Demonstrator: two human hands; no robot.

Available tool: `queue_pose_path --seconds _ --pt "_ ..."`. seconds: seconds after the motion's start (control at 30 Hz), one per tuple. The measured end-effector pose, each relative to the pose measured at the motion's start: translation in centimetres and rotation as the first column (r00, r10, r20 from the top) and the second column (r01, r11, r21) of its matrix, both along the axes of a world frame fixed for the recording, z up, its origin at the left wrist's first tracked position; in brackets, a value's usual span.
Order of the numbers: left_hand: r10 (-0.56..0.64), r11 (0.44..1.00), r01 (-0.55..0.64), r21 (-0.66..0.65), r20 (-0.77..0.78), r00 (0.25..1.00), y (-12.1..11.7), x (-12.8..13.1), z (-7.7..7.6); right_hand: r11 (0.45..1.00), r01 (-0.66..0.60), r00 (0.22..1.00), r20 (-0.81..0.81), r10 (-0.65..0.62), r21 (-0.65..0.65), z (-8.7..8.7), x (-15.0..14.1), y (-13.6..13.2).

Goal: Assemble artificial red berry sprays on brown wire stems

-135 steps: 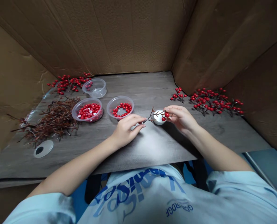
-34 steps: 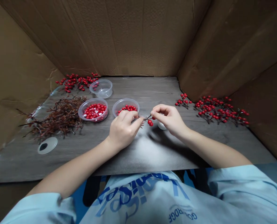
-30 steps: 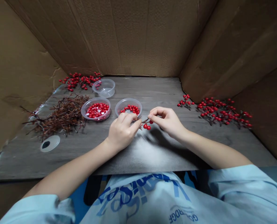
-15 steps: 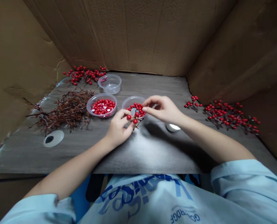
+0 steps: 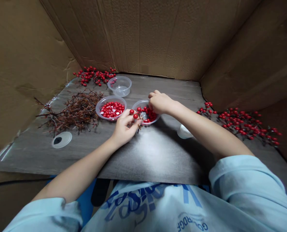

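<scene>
My left hand [image 5: 124, 129] is closed on a thin brown twig with several red berries [image 5: 135, 116] at its tips, held just in front of a clear plastic bowl [image 5: 138, 103]. Loose red berries [image 5: 147, 121] lie inside that bowl. Over its right side, my right hand [image 5: 160, 101] is bent down with fingers curled together. The fingertips are hidden behind the hand, so what they pinch does not show. A second clear bowl [image 5: 98, 111], full of red berries [image 5: 110, 109] and small white pieces, stands left of the first.
A heap of bare brown twigs [image 5: 75, 111] lies left, with a white disc with a dark spot [image 5: 65, 139] before it. Behind stands another clear bowl [image 5: 120, 91]. Berry sprigs lie back left [image 5: 93, 75] and right [image 5: 249, 124]. A small white container [image 5: 184, 132] sits under my right forearm. Cardboard walls [image 5: 153, 42] enclose the table.
My right hand has moved away from the twig, back and down to the berry bowl. My left hand still holds the twig, now turned slightly. The whole view has shifted a little.
</scene>
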State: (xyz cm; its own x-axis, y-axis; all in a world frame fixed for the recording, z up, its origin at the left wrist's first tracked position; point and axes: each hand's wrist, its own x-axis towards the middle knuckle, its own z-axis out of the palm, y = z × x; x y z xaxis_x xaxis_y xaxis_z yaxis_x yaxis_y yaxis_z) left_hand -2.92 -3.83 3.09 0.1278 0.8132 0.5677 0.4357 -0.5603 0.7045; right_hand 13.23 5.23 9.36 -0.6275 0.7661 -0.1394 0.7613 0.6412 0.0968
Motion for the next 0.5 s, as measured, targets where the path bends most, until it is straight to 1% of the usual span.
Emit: queue_pose_path --seconds 0.1,0.27,0.5 --pt "-0.007 1.000 0.007 -0.007 0.023 1.000 0.0 0.0 0.0 1.000 0.020 1.000 0.020 -0.020 0.004 -0.3 -0.2 -0.1" --pt "-0.035 0.999 0.035 -0.018 0.036 0.999 0.2 0.0 0.1 0.999 0.020 0.999 0.036 -0.021 0.048 -0.8 -0.2 -0.1" --pt "-0.054 0.998 0.056 -0.033 0.062 0.997 0.4 0.0 -0.2 0.999 0.036 0.998 0.047 -0.037 0.020 -1.4 -0.3 -0.4"
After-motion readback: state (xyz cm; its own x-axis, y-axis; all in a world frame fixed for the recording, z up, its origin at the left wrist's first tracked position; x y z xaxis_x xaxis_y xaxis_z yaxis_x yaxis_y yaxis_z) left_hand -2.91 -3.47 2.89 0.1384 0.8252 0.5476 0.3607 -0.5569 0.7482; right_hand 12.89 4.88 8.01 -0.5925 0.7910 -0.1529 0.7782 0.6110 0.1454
